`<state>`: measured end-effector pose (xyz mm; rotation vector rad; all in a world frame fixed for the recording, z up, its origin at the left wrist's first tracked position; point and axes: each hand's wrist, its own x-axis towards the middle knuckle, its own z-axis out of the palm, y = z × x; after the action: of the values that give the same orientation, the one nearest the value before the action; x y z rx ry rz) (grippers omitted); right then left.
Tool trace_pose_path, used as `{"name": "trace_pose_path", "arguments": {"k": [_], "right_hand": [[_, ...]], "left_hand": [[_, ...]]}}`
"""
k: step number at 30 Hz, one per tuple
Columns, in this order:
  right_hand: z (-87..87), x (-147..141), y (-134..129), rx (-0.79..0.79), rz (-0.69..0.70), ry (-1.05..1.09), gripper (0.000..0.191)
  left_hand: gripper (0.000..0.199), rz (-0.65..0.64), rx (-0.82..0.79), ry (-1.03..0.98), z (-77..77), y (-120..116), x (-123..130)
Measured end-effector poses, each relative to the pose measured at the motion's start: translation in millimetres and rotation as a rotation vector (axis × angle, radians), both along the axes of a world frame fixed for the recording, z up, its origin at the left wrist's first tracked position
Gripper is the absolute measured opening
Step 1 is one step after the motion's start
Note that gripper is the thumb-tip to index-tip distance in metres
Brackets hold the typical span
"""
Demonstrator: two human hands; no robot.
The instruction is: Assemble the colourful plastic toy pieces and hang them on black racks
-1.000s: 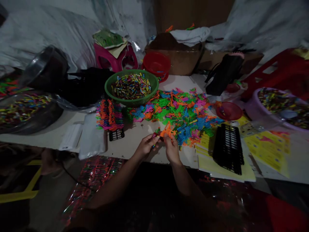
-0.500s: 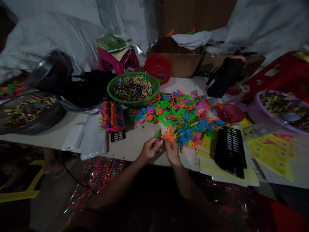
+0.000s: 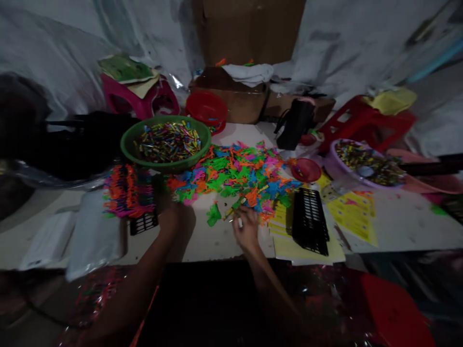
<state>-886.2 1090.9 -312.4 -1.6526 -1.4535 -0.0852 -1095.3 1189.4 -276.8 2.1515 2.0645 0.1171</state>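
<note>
My left hand (image 3: 170,214) is dark and smeared by motion, beside the stacked rows of colourful plastic pieces (image 3: 128,190) on a black plastic rack (image 3: 143,223). Its fingers and anything in them cannot be made out. My right hand (image 3: 248,229) is at the near edge of the loose pile of coloured plastic pieces (image 3: 224,173), its fingers bent together. A small pale thing shows at these fingers, and a thin yellow-green piece (image 3: 236,206) lies at their tips. Left of that hand, a green plastic piece (image 3: 213,214) lies apart on the white table (image 3: 211,243).
Behind the pile stand a green basin (image 3: 126,150) of small coloured tubes and a red bowl (image 3: 206,107). To the right are black plastic racks (image 3: 310,224) on yellow sheets, a red dish (image 3: 307,170) and a purple basin (image 3: 340,166). Clear plastic bags (image 3: 97,231) lie left.
My hands have parted: the left moved left towards the stacked rows, the right stayed near the pile. The orange piece has left my fingers. The view has swung right.
</note>
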Motion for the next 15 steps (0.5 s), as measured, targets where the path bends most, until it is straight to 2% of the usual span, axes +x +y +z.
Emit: {"name": "trace_pose_path", "arguments": {"k": [3,7,11,13,15], "right_hand": [[-2.7,-25,2,-0.036,0.215,0.035,0.028],[-4.2,-45,10,-0.052,0.304,-0.021,0.039],[-7.7,-51,22,-0.128,0.337,-0.144,0.038],[-8.4,-50,25,-0.209,0.361,-0.144,0.03],[-6.2,-47,24,-0.239,0.383,-0.085,0.023]], "left_hand": [[0.039,-0.091,0.02,0.159,-4.6,-14,-9],[0.035,-0.237,0.029,0.194,1.3,-34,-10],[0.027,-0.473,-0.024,0.066,3.9,-44,-2],[0.027,-0.482,0.003,-0.039,4.2,-45,0],[0.026,-0.422,0.076,-0.227,6.1,-45,2]]}}
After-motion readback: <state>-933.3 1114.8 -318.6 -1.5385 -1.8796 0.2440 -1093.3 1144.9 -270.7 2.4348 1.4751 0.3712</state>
